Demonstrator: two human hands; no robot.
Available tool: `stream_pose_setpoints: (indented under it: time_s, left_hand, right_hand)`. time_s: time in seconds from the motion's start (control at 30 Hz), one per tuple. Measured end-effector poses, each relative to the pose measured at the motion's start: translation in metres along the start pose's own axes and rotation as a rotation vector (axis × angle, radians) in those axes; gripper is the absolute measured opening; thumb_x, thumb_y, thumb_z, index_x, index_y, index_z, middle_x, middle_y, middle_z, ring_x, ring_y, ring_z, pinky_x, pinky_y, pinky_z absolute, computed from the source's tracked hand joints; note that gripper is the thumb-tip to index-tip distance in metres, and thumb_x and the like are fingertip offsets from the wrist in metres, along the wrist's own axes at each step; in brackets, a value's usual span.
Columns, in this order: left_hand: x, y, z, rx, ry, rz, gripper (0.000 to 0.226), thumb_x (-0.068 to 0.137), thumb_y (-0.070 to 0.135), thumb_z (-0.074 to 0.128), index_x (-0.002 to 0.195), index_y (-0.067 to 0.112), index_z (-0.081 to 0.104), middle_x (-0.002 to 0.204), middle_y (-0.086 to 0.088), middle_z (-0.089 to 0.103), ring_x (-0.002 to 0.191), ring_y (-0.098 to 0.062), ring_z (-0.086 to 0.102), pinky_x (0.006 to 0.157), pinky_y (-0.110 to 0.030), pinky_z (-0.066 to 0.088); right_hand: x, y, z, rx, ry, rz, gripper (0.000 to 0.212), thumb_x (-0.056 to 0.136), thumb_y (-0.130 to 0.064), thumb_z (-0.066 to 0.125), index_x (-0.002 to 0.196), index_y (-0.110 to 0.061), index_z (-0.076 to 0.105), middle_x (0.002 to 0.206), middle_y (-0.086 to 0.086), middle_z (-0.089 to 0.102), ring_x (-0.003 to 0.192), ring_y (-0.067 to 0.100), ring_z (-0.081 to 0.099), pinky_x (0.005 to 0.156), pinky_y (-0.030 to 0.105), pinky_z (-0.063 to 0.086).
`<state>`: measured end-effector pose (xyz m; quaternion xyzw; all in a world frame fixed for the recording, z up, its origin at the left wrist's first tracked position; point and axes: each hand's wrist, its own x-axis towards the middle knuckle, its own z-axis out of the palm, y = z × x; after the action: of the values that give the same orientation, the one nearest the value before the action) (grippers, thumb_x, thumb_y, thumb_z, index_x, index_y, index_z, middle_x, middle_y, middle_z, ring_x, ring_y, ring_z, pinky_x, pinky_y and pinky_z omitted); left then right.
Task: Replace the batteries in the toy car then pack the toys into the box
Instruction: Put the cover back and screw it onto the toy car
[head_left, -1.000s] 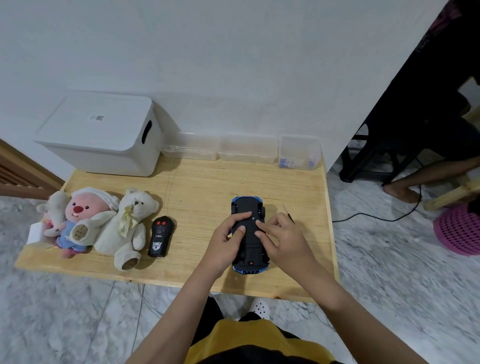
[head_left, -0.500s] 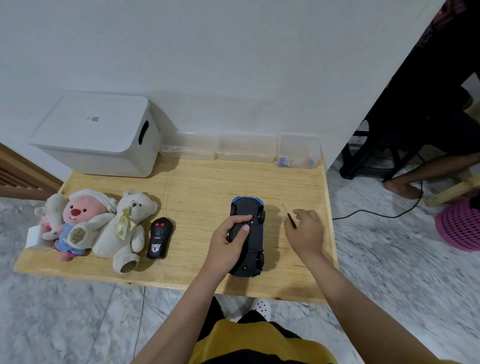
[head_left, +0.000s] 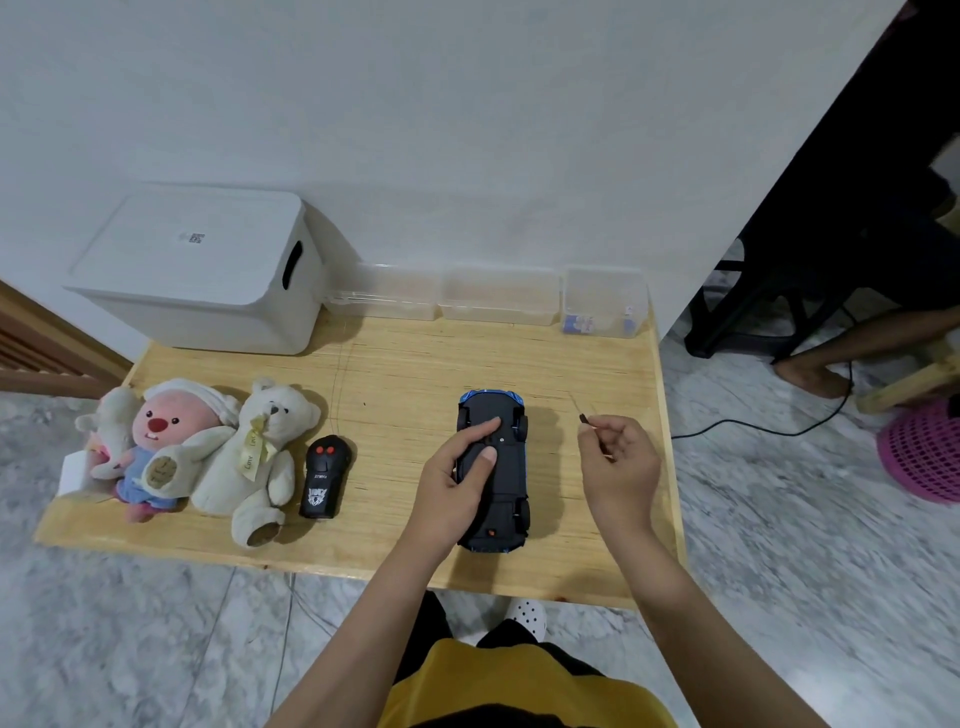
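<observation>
A blue and black toy car (head_left: 506, 483) lies upside down on the wooden table (head_left: 405, 374). My left hand (head_left: 457, 478) grips it from the left, with thumb and forefinger pressed on its underside. Just right of the car, my right hand (head_left: 621, 462) pinches a thin small screwdriver (head_left: 583, 417) above the table. A lidded white storage box (head_left: 197, 265) stands at the back left. A black remote (head_left: 324, 478), a white teddy bear (head_left: 260, 452), a pink plush (head_left: 161, 431) and a small pale plush (head_left: 111, 421) lie in a row at the left.
Three clear plastic containers (head_left: 498, 296) line the wall; the right one (head_left: 605, 306) holds small blue-and-white items. The table's right edge is close to my right hand. Beyond it are another person's foot (head_left: 810, 376), a black cable and a pink basket (head_left: 924, 452) on the marble floor.
My right hand left the car's underside, reached right to the screwdriver lying on the table and now holds it. My left hand has stayed on the car.
</observation>
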<state>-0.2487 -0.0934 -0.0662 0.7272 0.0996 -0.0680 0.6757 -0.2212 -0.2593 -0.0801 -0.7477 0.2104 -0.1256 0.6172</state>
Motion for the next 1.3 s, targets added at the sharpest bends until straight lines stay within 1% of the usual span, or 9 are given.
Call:
stream_pose_setpoints:
  time_s: [0.13,0.27,0.4,0.5,0.63,0.93,1.1,1.2,1.3]
  left_hand:
    - [0.001,0.005,0.004,-0.066,-0.032,-0.026,0.043,0.096,0.014,0.054,0.130,0.040,0.053,0.127,0.014,0.060,0.115,-0.002,0.058,0.093,-0.025,0.050]
    - [0.002,0.013,0.006,-0.062,-0.063,-0.007,0.057,0.094,0.004,0.053,0.138,0.039,0.042,0.125,0.017,0.058,0.106,0.002,0.060,0.081,-0.017,0.051]
    - [0.002,0.017,0.007,-0.033,-0.078,0.023,0.065,0.092,-0.004,0.052,0.141,0.035,0.037,0.128,0.007,0.058,0.099,0.004,0.060,0.077,-0.016,0.052]
    - [-0.001,0.021,0.008,-0.056,-0.088,0.045,0.064,0.091,-0.003,0.055,0.142,0.033,0.037,0.126,0.003,0.060,0.092,0.006,0.063,0.077,-0.019,0.054]
    - [-0.003,0.024,0.007,-0.071,-0.090,0.076,0.066,0.090,-0.001,0.058,0.139,0.036,0.036,0.126,0.003,0.060,0.098,0.002,0.064,0.078,-0.019,0.054]
    - [-0.007,0.028,0.007,-0.079,-0.090,0.119,0.068,0.089,-0.004,0.059,0.135,0.040,0.037,0.124,0.004,0.062,0.105,-0.004,0.063,0.083,-0.019,0.052]
    - [-0.008,0.027,0.006,-0.065,-0.089,0.127,0.068,0.088,-0.003,0.060,0.136,0.039,0.036,0.121,0.010,0.062,0.104,-0.004,0.063,0.084,-0.020,0.052]
    - [-0.009,0.026,0.005,-0.058,-0.085,0.129,0.067,0.088,-0.002,0.061,0.136,0.039,0.038,0.122,0.006,0.062,0.106,-0.006,0.063,0.085,-0.022,0.052]
    - [-0.010,0.025,0.005,-0.045,-0.080,0.128,0.066,0.088,-0.001,0.061,0.135,0.040,0.040,0.124,0.003,0.063,0.106,-0.009,0.064,0.086,-0.025,0.053]
  right_hand:
    - [-0.017,-0.029,-0.005,0.251,-0.111,0.124,0.007,0.085,-0.003,0.066,0.089,-0.008,0.069,0.078,0.004,0.067,0.065,0.007,0.061,0.067,0.031,0.055]
    - [-0.025,-0.044,-0.005,0.414,-0.179,0.200,0.009,0.087,-0.004,0.062,0.087,-0.009,0.069,0.075,0.006,0.062,0.068,0.009,0.059,0.064,0.028,0.057]
    - [-0.028,-0.052,-0.001,0.390,-0.160,0.164,0.011,0.092,-0.010,0.058,0.086,-0.011,0.067,0.072,0.006,0.066,0.066,0.009,0.063,0.058,0.028,0.058]
    - [-0.031,-0.054,0.001,0.303,-0.144,0.051,0.012,0.094,-0.013,0.054,0.087,-0.013,0.063,0.072,0.007,0.067,0.064,0.011,0.065,0.058,0.027,0.058]
    - [-0.037,-0.054,0.003,0.181,-0.099,-0.112,0.014,0.095,-0.015,0.051,0.087,-0.024,0.058,0.075,0.002,0.066,0.067,0.010,0.067,0.061,0.026,0.058]
    - [-0.041,-0.056,0.004,0.130,-0.072,-0.262,0.020,0.095,-0.014,0.050,0.089,-0.032,0.055,0.084,0.001,0.066,0.077,0.011,0.068,0.060,0.017,0.055]
    - [-0.043,-0.056,0.003,0.121,-0.084,-0.296,0.021,0.095,-0.012,0.050,0.090,-0.032,0.056,0.085,0.001,0.065,0.079,0.010,0.068,0.061,0.018,0.055]
    - [-0.043,-0.054,0.003,0.100,-0.084,-0.324,0.022,0.095,-0.010,0.051,0.090,-0.031,0.056,0.084,0.001,0.065,0.079,0.008,0.067,0.061,0.019,0.056]
    - [-0.041,-0.051,0.004,0.005,-0.080,-0.413,0.014,0.095,-0.011,0.051,0.090,-0.021,0.059,0.080,0.000,0.065,0.076,0.007,0.066,0.059,0.025,0.057]
